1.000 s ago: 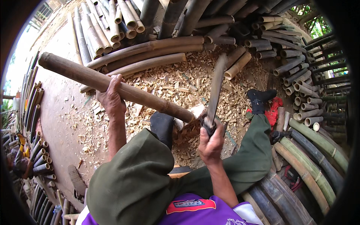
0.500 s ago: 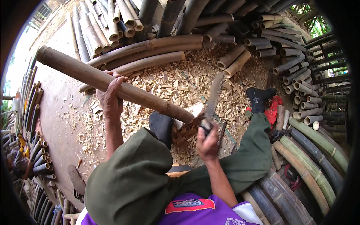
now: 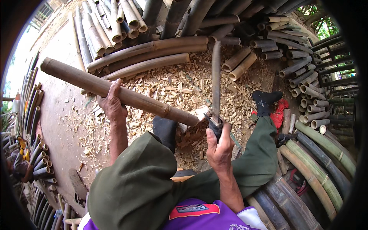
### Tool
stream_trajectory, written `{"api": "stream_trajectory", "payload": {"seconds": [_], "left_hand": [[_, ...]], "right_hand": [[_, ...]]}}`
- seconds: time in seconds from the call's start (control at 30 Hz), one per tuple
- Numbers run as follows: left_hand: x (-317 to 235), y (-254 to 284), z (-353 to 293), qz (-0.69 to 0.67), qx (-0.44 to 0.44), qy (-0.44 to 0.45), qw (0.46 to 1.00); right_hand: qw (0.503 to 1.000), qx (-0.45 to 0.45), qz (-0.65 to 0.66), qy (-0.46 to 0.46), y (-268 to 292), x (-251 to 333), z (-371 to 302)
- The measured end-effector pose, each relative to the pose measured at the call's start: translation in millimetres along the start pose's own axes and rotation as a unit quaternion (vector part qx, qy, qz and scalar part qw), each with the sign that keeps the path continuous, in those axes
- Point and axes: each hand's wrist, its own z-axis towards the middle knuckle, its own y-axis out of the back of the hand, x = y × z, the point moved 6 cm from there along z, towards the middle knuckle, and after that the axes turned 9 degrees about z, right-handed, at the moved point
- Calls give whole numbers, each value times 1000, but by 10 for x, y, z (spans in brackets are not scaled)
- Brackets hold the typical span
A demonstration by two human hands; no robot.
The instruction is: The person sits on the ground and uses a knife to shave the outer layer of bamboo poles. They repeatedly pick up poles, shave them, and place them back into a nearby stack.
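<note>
My left hand (image 3: 112, 100) is wrapped round a thick brown bamboo pole (image 3: 145, 101). The pole slants down from the upper left. Its near end lies by a pale wooden block (image 3: 202, 112) beside my dark-shod foot (image 3: 165, 130). In my right hand (image 3: 220, 147) is a machete (image 3: 216, 82), gripped by its dark handle. Its long, slightly blurred blade points away from me, just right of the pole's end and apart from it. Wood chips (image 3: 180, 82) lie thickly round the block.
Two short bamboo pieces (image 3: 241, 66) lie beyond the chips. Long bamboo poles (image 3: 153, 46) lie across the far side, with stacked cut tubes (image 3: 314, 97) at the right. More bamboo (image 3: 314, 172) lies close by my right leg. At the left edge is another person (image 3: 21, 165).
The machete has swung more upright, and my right hand has shifted slightly right and turned. The pole's far end has dropped a little, its shaft rolling or tilting slightly in my left hand.
</note>
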Motion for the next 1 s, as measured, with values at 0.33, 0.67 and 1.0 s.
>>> {"api": "stream_trajectory", "payload": {"seconds": [0.33,0.67,1.0], "left_hand": [[-202,-260,-138,-17,77,-19,997],[-302,-382,-219,-61,175,-7,983],[-174,-185,-87,-34,88,4,996]], "right_hand": [[960,114,-128,-222,-282,-1100,-377],[921,164,-216,-280,-438,-1408,-551],[982,68,-62,-166,-100,-517,-203]]}}
